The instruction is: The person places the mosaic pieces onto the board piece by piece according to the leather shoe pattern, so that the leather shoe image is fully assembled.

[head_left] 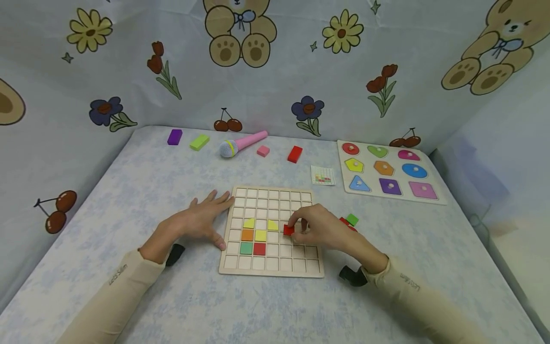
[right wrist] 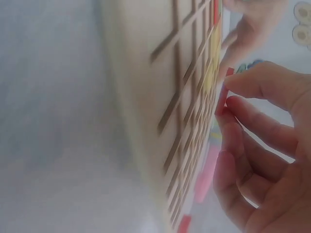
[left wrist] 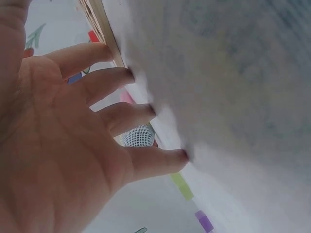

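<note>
The left hand (head_left: 202, 222) lies flat with fingers spread, its fingertips touching the left edge of the wooden grid board (head_left: 271, 265) near the middle of the tabletop (head_left: 142, 191) — steadying it, by the look. On the board sit yellow, orange, green and red tiles in its lower left part. The right hand (head_left: 320, 228) holds a red tile (head_left: 288, 230) in a pinching grip just above an empty cell right of them; the step seems to be placing — next it needs squaring and lowering. Open cells lie right and above; spare pieces sit near the board's right edge.
</note>
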`<state>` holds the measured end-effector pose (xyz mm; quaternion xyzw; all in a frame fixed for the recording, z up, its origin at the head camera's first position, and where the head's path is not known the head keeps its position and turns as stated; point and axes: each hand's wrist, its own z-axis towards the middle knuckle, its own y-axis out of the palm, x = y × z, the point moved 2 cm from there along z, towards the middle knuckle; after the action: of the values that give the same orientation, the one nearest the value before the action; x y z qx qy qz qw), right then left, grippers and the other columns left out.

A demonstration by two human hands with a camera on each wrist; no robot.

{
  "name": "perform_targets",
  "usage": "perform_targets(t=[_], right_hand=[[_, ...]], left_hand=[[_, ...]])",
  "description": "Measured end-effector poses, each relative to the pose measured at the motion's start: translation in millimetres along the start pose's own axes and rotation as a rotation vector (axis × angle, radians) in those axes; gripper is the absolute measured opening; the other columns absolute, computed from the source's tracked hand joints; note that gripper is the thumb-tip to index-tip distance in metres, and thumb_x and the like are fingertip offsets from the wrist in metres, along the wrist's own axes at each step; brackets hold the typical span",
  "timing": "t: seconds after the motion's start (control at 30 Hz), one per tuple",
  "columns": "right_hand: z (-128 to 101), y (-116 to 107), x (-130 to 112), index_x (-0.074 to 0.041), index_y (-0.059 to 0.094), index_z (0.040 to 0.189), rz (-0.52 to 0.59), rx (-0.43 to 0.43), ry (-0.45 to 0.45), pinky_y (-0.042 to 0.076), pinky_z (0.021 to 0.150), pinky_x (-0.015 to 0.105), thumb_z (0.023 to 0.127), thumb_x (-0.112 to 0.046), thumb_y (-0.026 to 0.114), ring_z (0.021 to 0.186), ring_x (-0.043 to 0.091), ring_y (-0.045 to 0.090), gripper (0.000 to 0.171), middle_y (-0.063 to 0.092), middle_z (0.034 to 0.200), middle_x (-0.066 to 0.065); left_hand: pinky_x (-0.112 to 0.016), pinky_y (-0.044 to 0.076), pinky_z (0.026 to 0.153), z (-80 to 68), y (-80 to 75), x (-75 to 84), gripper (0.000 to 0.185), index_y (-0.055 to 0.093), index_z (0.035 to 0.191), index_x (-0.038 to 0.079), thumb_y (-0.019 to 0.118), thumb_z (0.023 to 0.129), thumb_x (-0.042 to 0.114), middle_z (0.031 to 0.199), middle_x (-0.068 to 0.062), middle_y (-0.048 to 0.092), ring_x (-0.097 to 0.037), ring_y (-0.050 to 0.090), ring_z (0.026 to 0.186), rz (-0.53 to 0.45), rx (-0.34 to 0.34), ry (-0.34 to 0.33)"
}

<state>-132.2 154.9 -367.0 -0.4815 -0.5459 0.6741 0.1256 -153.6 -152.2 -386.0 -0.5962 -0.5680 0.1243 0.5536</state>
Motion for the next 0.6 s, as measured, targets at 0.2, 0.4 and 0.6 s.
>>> perform_targets(t=[0.2, 0.4, 0.6], right_hand=[[3.3, 12.1, -18.9, -0.018, 0.076, 0.099, 0.004, -0.039, -0.060, 0.048, 0.064, 0.022, 0.085, -0.017, 0.076, 0.072, 0.008, 0.057, 0.013, 0.070, 0.089, -0.012], [2.2, 24.5, -29.0, -0.015, 0.077, 0.097, -0.033, -0.061, -0.106, 0.048, 0.061, 0.019, 0.087, -0.015, 0.075, 0.067, 0.004, 0.053, 0.010, 0.071, 0.088, -0.009], [-3.2, 30.3, -37.9, -0.013, 0.079, 0.095, -0.115, -0.023, -0.169, 0.051, 0.072, 0.022, 0.086, -0.017, 0.079, 0.076, 0.006, 0.058, 0.009, 0.074, 0.092, -0.005]], left_hand=[[-0.078, 0.002, 0.110, 1.6, 0.0, -0.6, 0.129, 0.017, 0.161, 0.011, 0.090, 0.063, 0.050, 0.169, -0.015, 0.005, -0.046, -0.006, 0.153, 0.008, -0.001, -0.011], [-0.078, 0.002, 0.111, 2.8, 0.3, -0.4, 0.128, 0.017, 0.162, 0.012, 0.090, 0.064, 0.050, 0.169, -0.014, 0.005, -0.046, -0.006, 0.153, 0.009, 0.006, -0.007], [-0.079, 0.002, 0.110, 1.7, 0.3, 0.0, 0.128, 0.018, 0.161, 0.010, 0.090, 0.063, 0.050, 0.169, -0.015, 0.006, -0.047, -0.006, 0.153, -0.001, 0.011, 0.003]])
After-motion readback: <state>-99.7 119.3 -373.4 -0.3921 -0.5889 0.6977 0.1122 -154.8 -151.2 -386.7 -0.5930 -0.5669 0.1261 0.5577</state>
